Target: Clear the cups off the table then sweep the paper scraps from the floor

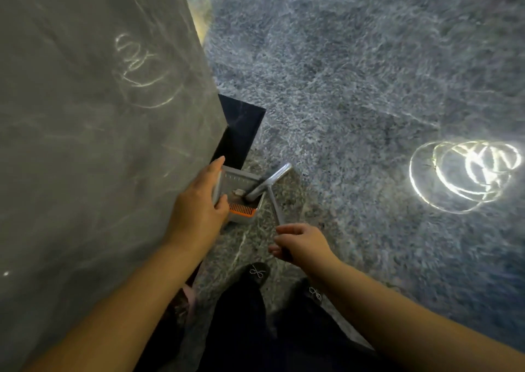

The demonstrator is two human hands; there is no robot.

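Note:
A grey dustpan (241,184) with an orange comb edge stands on the floor beside the table, with a pale paper scrap (238,192) inside it. My left hand (199,201) grips the dustpan's left side. The grey broom head (270,181) rests at the pan's mouth. Its thin handle (274,206) runs down to my right hand (298,243), which is closed around it. No cups are in view.
A large grey table top (99,116) fills the left, with a dark blue base (241,127) under its edge. Speckled stone floor (369,73) spreads to the right with a bright light reflection (463,172). My two black shoes (257,272) stand below the dustpan.

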